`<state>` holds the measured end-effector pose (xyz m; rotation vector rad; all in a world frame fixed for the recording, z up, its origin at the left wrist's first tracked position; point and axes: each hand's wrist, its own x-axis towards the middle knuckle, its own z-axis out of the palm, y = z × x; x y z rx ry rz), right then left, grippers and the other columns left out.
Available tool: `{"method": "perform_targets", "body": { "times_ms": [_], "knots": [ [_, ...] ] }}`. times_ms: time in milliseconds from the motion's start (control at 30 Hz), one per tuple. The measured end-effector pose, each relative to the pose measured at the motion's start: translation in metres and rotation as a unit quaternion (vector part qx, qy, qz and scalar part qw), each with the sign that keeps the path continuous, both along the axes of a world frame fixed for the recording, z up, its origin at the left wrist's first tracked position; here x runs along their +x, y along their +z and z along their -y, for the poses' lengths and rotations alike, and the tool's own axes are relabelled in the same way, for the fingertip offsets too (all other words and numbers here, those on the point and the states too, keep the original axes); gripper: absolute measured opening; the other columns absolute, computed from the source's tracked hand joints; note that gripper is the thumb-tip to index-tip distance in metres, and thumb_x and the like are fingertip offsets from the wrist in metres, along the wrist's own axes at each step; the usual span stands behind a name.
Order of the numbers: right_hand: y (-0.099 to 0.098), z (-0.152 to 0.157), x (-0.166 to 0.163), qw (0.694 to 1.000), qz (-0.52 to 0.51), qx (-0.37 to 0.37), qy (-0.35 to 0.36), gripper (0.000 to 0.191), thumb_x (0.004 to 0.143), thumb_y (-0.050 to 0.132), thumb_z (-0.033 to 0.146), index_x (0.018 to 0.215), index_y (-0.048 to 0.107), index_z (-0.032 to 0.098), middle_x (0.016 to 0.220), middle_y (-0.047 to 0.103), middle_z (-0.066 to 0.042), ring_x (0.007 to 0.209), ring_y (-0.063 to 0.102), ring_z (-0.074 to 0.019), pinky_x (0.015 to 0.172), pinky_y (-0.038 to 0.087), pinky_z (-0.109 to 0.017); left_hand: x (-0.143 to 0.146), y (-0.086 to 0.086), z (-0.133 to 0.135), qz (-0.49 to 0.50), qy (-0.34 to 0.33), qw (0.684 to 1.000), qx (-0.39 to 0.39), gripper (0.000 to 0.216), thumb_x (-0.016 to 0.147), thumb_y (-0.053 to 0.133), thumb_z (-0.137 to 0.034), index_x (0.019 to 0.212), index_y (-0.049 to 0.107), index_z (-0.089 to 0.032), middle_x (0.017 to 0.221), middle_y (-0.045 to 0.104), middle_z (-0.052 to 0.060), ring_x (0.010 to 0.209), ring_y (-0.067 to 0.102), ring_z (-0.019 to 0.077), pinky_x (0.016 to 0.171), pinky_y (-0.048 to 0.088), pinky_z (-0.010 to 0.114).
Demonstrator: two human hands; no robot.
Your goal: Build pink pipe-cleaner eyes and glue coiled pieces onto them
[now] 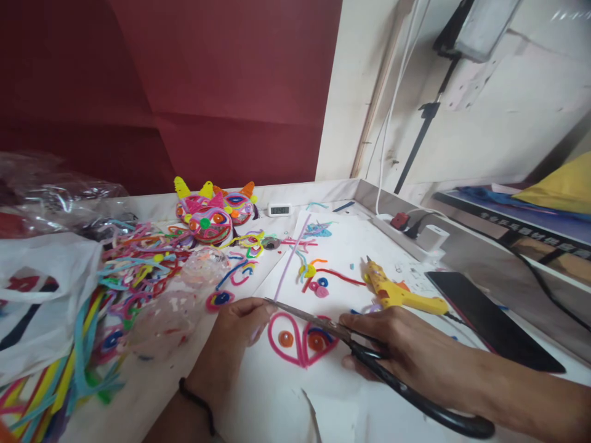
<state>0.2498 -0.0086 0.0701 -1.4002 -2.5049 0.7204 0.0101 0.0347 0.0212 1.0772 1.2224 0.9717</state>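
My right hand (401, 344) grips black-handled scissors (369, 354), blades pointing left toward my left hand (237, 329). My left hand is closed in a pinch on a long lilac pipe cleaner (290, 255) that runs up and away over the white paper (351, 246). The scissor tips meet the pipe cleaner near my left fingers. Just below lies a pink pipe-cleaner shape (300, 341) with two orange coiled eyes on the paper.
A yellow glue gun (397, 294) lies right of the paper, a black phone (489, 323) beyond it. Colourful pipe-cleaner masks (212, 215) and a small clock (279, 210) stand at the back. Loose pipe cleaners (129, 264) and plastic bags (41, 295) fill the left.
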Motion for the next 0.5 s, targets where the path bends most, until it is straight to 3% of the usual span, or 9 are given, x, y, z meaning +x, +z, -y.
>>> {"method": "perform_targets", "body": {
  "times_ms": [300, 500],
  "knots": [
    [-0.0011, -0.0025, -0.0009, 1.000, 0.012, -0.009, -0.002, 0.030, 0.090, 0.046, 0.041, 0.102, 0.064, 0.019, 0.069, 0.064, -0.005, 0.059, 0.057, -0.0161, 0.057, 0.039, -0.024, -0.0026, -0.0038, 0.0000, -0.006, 0.004, 1.000, 0.004, 0.021, 0.068, 0.067, -0.034, 0.059, 0.061, -0.016, 0.047, 0.034, -0.007, 0.046, 0.026, 0.0051, 0.044, 0.018, 0.020],
    [0.0045, -0.0068, 0.0014, 0.997, -0.030, -0.068, -0.020, 0.029, 0.085, 0.055, 0.049, 0.095, 0.061, 0.022, 0.069, 0.060, 0.001, 0.060, 0.054, -0.0131, 0.054, 0.038, -0.021, -0.0029, -0.0009, -0.0016, -0.016, 0.022, 1.000, -0.013, 0.024, 0.061, 0.071, -0.037, 0.063, 0.064, -0.015, 0.047, 0.038, -0.007, 0.043, 0.027, 0.0041, 0.042, 0.020, 0.017]
  ]
}}
